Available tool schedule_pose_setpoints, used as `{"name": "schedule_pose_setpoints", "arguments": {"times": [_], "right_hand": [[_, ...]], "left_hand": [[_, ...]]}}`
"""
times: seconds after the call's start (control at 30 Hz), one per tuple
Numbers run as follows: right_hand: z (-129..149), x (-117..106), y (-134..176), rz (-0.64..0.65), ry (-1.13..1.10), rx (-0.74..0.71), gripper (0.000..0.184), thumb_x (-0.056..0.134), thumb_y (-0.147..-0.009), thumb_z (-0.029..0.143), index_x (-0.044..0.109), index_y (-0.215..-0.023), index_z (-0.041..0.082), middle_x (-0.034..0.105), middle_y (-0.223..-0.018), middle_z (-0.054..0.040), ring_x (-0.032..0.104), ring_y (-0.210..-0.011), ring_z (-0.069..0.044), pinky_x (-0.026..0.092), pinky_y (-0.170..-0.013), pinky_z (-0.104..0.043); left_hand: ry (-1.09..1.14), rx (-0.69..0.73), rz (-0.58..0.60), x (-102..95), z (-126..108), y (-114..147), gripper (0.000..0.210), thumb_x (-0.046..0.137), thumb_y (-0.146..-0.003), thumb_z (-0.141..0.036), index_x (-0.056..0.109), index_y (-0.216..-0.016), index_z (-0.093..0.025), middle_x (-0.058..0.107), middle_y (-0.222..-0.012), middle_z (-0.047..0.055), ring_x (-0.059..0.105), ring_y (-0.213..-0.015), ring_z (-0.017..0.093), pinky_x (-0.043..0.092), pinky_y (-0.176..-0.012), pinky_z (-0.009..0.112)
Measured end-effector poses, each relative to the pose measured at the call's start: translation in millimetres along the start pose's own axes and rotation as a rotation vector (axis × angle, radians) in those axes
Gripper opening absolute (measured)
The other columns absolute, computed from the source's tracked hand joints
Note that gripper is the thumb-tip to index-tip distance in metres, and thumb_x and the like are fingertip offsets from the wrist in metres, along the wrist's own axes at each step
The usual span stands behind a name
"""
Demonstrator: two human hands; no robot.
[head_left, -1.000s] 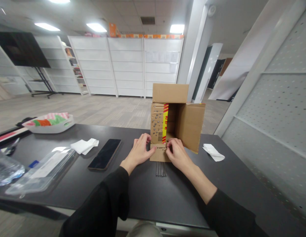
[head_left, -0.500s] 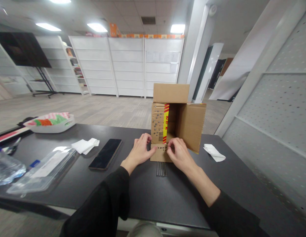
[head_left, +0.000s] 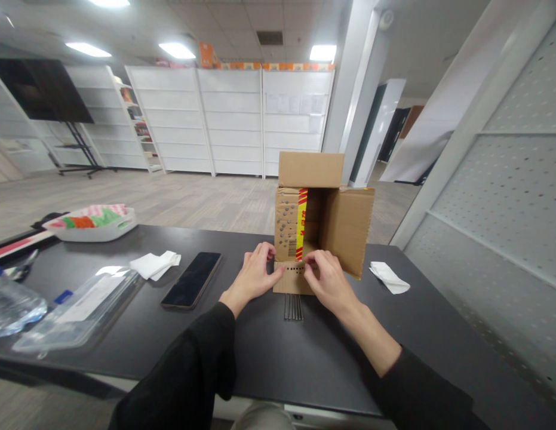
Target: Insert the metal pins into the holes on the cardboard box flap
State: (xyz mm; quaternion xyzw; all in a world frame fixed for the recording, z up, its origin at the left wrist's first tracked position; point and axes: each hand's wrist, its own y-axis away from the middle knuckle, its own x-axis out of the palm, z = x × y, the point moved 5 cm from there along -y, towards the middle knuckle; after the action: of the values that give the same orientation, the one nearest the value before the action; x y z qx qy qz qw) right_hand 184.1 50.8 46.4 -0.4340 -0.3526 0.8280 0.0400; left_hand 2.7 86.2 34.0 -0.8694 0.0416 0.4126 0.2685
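A cardboard box [head_left: 349, 224] stands on the table with its flaps spread and its front open. Several small grey round spots, which look like nail heads, dot its left flap [head_left: 284, 203] beside a yellow and red tape strip. The lower flap [head_left: 280, 286] bears rows of dark dots. My left hand [head_left: 256, 273] rests at the flap's left edge, thumb and fingers apart, holding nothing visible. On the flap's right side, my right hand [head_left: 329, 279] has its thumb and fingertips pinched together; what they hold is hidden. Several thin metal nails [head_left: 293, 308] lie side by side below the flap.
Left of my hands lie a black phone [head_left: 192, 279], white tissues [head_left: 154, 264], a clear plastic case [head_left: 83, 313] and a water bottle [head_left: 13, 307]. A white basket [head_left: 96, 232] holds cloth farther back. Another tissue [head_left: 389, 278] lies right of the box.
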Motion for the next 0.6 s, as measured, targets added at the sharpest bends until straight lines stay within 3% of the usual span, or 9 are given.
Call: {"name": "schedule_pose_setpoints", "arguments": {"times": [0.3,0.6], "right_hand": [[6,-15,1,-0.181,-0.093,-0.029,0.01,0.048,-0.092,0.02,0.058,-0.092,0.022,0.064,-0.089,-0.0065,0.058,-0.087,-0.023,0.043,-0.08,-0.037],[5,-13,3,-0.168,-0.173,-0.011,0.009,0.046,-0.096,0.022,0.055,-0.096,0.022,0.061,-0.088,-0.0056,0.058,-0.084,-0.021,0.044,-0.076,-0.035]], "left_hand": [[-0.006,-0.006,0.004,1.0,1,0,0.027,0.06,-0.083,-0.035,0.045,-0.101,-0.023,0.06,-0.102,0.003,0.058,-0.097,0.021,0.036,-0.089,0.04],[0.0,-0.009,0.001,0.4,1,0,0.027,0.06,-0.083,-0.037,0.046,-0.101,-0.023,0.06,-0.102,0.002,0.058,-0.096,0.021,0.035,-0.088,0.039]]}}
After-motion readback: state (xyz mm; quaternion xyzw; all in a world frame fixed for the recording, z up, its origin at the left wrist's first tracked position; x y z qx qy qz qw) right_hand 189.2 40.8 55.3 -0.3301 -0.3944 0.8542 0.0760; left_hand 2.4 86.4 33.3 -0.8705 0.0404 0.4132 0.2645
